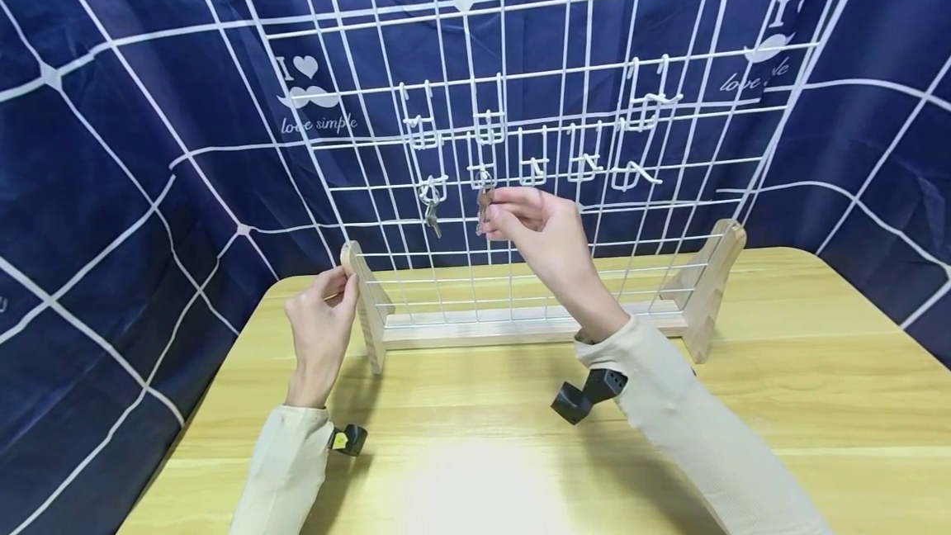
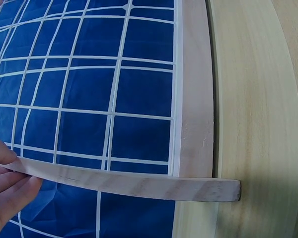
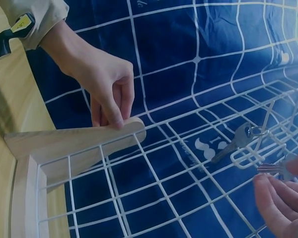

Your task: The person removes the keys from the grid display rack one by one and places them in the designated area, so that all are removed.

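We find the head view set above the table, farthest back, facing forward and down; it takes in the grid, left hand and right hand. The left wrist view looks sideways from close by, facing the left post and the grid's lower end, table at its right edge. The right wrist view, also sideways, faces across the grid toward the left hand, with the keys near. We note the left post in all three; head and right wrist share the keys.
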